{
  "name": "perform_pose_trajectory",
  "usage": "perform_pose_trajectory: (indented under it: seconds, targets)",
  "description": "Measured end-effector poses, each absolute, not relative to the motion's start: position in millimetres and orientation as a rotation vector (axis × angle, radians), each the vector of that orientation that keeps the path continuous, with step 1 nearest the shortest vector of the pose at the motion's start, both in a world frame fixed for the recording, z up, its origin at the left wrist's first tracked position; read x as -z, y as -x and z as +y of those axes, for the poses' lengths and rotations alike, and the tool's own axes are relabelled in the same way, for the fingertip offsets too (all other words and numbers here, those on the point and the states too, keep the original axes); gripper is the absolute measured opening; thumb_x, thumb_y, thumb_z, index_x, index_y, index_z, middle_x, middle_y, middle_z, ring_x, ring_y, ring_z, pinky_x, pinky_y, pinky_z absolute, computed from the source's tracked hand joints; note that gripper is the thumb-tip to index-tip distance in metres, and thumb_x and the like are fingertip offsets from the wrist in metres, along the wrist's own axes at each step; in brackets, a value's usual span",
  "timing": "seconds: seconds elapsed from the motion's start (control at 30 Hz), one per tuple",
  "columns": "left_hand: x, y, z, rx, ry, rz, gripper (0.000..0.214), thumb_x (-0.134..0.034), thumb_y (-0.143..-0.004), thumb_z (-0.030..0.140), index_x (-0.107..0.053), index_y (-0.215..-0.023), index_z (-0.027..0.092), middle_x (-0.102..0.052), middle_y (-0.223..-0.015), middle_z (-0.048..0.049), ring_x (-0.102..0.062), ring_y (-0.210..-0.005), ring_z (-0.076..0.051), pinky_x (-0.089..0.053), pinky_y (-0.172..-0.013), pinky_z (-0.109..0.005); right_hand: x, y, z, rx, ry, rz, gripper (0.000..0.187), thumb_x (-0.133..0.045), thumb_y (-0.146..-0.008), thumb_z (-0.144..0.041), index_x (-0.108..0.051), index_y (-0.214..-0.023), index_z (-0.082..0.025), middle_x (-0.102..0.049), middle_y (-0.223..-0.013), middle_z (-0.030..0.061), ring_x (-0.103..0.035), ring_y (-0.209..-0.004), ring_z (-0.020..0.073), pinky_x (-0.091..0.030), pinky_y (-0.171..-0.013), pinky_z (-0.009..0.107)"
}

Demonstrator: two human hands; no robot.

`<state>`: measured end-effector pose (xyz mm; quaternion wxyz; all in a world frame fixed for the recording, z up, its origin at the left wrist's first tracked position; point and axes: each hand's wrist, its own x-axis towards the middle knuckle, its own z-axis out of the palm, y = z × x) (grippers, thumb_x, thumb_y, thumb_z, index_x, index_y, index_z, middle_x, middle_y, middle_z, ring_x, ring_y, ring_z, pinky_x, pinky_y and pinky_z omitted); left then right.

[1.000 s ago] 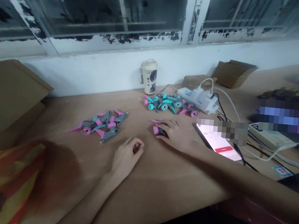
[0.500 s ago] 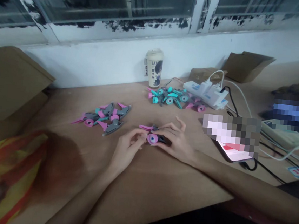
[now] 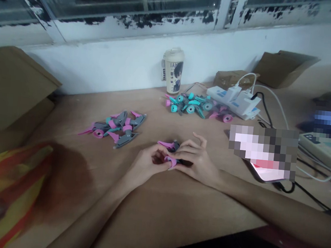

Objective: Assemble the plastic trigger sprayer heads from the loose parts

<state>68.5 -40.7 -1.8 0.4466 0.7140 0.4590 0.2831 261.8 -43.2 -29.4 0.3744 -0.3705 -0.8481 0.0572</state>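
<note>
Between my two hands is a trigger sprayer head point(image 3: 166, 144) with a pink trigger and a grey body. My left hand point(image 3: 148, 162) pinches its pink screw collar point(image 3: 171, 162) between thumb and fingers. Around the grey body, partly hidden, my right hand point(image 3: 199, 161) is closed, with one finger raised. To the left lies a small pile of grey and pink sprayer heads point(image 3: 127, 131), with a little teal among them. Farther back, a second pile of teal and pink sprayer heads point(image 3: 190, 109) lies beside the power strip.
A lidded coffee cup point(image 3: 174, 72) stands by the wall. White chargers fill a power strip point(image 3: 215, 92), its cables running right. A lit phone point(image 3: 266, 174) lies right of my hands. Cardboard boxes point(image 3: 13, 86) and a red-yellow bag point(image 3: 9, 191) occupy the left side.
My left thumb and fingers have closed over the pink collar, whose open end faced me before and is now partly covered. The view has shifted slightly.
</note>
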Motion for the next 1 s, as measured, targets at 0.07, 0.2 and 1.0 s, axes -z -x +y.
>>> perform_pose_trajectory:
  seconds: [0.07,0.2,1.0]
  targets:
    - [4.2,-69.6,-41.6,-0.729,-1.782,1.145,0.021,-0.065,-0.073,0.033,-0.056,-0.084,0.018,-0.06,-0.076,0.0007,-0.055,-0.066,-0.011,-0.044,-0.061,-0.023,31.1,-262.5,-42.6,-0.142,0.923,-2.173,0.016,-0.062,-0.08,-0.039,-0.068,-0.092,-0.03,-0.07,-0.086,-0.0037,-0.058,-0.09,0.0149,-0.012,-0.106,0.044]
    - [6.8,-70.4,-42.4,-0.755,-1.797,1.144,0.019,-0.064,-0.075,0.032,-0.055,-0.085,0.018,-0.061,-0.076,0.0007,-0.056,-0.068,-0.012,-0.045,-0.063,-0.023,32.8,-263.7,-41.0,-0.118,0.889,-2.176,0.015,-0.061,-0.082,-0.037,-0.067,-0.094,-0.03,-0.069,-0.084,-0.0035,-0.058,-0.088,0.014,-0.013,-0.107,0.043]
    - [-0.9,-69.3,-43.2,-0.704,-1.759,1.05,0.013,-0.059,-0.078,0.029,-0.056,-0.083,0.017,-0.059,-0.08,0.0002,-0.054,-0.072,-0.012,-0.042,-0.069,-0.024,32.0,-259.1,-46.4,-0.066,0.876,-2.155,0.017,-0.058,-0.083,-0.039,-0.067,-0.095,-0.029,-0.068,-0.079,-0.0031,-0.058,-0.086,0.0146,-0.016,-0.105,0.042]
